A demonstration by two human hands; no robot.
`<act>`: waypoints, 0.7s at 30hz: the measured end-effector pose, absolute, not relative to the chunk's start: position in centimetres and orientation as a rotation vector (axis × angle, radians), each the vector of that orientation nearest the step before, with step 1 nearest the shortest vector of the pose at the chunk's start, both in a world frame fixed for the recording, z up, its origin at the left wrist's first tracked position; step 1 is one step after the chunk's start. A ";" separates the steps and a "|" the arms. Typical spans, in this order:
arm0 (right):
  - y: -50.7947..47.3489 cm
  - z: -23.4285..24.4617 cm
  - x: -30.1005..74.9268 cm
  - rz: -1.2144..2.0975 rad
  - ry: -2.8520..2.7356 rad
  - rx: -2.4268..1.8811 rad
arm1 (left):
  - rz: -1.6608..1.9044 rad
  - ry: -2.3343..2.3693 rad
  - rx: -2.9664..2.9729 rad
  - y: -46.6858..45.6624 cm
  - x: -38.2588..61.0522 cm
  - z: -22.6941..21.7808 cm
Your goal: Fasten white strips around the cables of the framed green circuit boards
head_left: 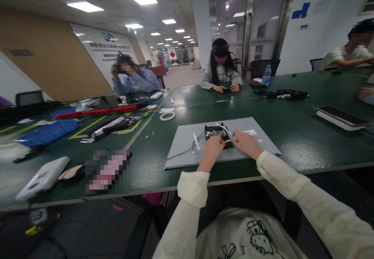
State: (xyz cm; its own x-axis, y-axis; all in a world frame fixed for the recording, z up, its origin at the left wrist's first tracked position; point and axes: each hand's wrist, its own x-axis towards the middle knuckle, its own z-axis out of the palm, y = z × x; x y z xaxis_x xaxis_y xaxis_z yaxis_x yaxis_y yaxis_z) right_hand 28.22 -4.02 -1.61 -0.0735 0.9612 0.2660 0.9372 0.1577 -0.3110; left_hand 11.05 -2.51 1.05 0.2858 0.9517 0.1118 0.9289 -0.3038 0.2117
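In the head view, a black casing (212,128) is being worked at by two bare hands, and a green circuit board (219,133) is being held inside it. The casing is being carried by a grey flat panel (182,138), which is being supported by the green counter (309,142) in front of the person. The near edge of the casing is being covered by the bent fingers of the left hand (214,145); whether its grip is clenched on anything cannot be told. The right hand (244,142) is being kept at the casing's right side, fingers curled, near a white strip (223,127); its grip cannot be told either. Farther left, a blue bin (48,133) is being borne by the counter; its contents cannot be made out. Across the counter, a clear bottle (266,76) is being left standing upright, its fill level being too small to judge.
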 end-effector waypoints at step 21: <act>-6.0 -0.3 28.5 0.230 -2.659 -1.076 | 0.442 2.163 2.341 -5.1 7.6 1.7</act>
